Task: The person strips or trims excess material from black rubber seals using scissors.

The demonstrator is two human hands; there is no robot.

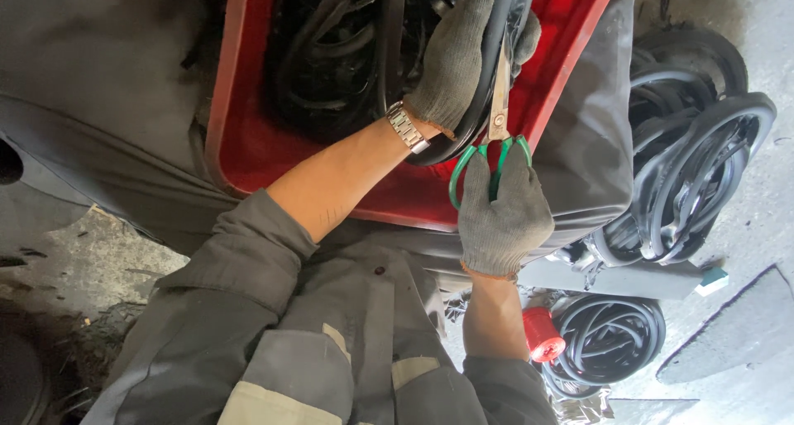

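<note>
My left hand [456,57], in a grey knit glove with a metal watch at the wrist, grips a thick black rubber strip [488,69] over a red plastic tub [248,144]. My right hand [503,214], also gloved, holds green-handled scissors [496,136] just below the left hand. The scissor blades point up along the black strip and lie against it. The tub holds a tangle of black rubber strips [331,53].
Coiled black rubber loops [695,169] lie on the concrete floor at the right. A smaller black coil [608,338] and a red cylindrical object [542,334] sit near my right forearm. Grey cloth [99,86] lies under the tub.
</note>
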